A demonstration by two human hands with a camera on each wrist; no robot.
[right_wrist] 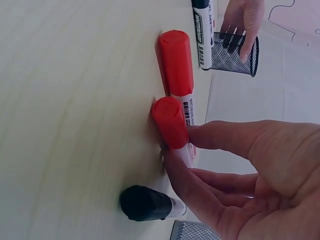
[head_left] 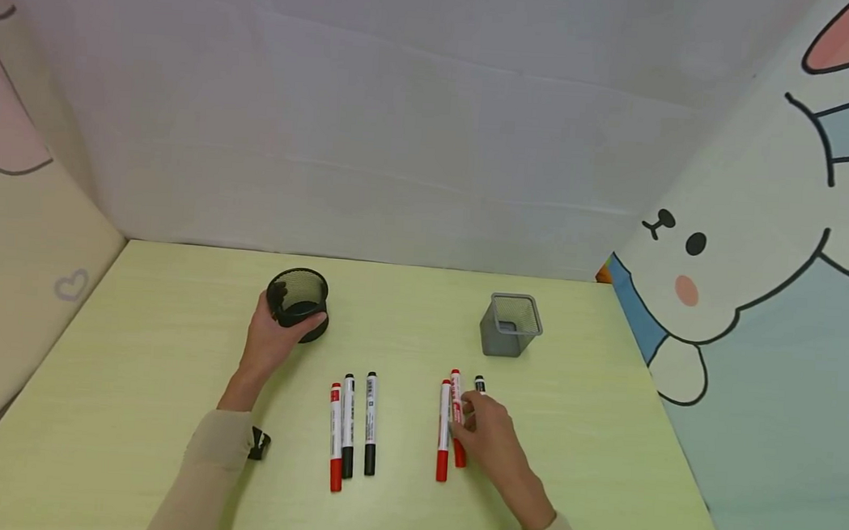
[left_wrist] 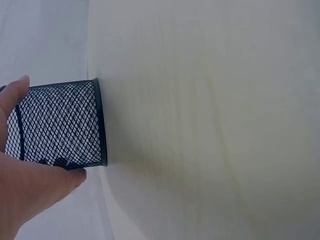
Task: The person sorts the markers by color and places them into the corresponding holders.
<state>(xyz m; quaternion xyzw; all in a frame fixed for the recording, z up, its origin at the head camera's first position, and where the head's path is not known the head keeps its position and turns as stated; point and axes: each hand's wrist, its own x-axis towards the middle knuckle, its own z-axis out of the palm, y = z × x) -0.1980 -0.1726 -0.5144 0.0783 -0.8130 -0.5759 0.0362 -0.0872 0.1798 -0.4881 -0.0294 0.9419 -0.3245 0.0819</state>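
Note:
My left hand [head_left: 272, 345] grips a round black mesh pen holder [left_wrist: 62, 125], thumb on one side and fingers on the other. In the head view the holder is near the back left of the table. Further right, my right hand [head_left: 492, 438] pinches a red-capped marker [right_wrist: 172, 125] between thumb and fingers, low over the tabletop. Close beside it lies another red marker [head_left: 443, 430]. A black-capped marker [right_wrist: 145, 202] lies on the other side, partly hidden behind the right hand in the head view.
A grey square mesh pen holder [head_left: 502, 339] stands behind the right hand. On the table between the hands lie a red marker [head_left: 336, 434] and two black markers, [head_left: 348, 426] one touching or nearly touching the red. A white backdrop [head_left: 403, 134] rises behind the table.

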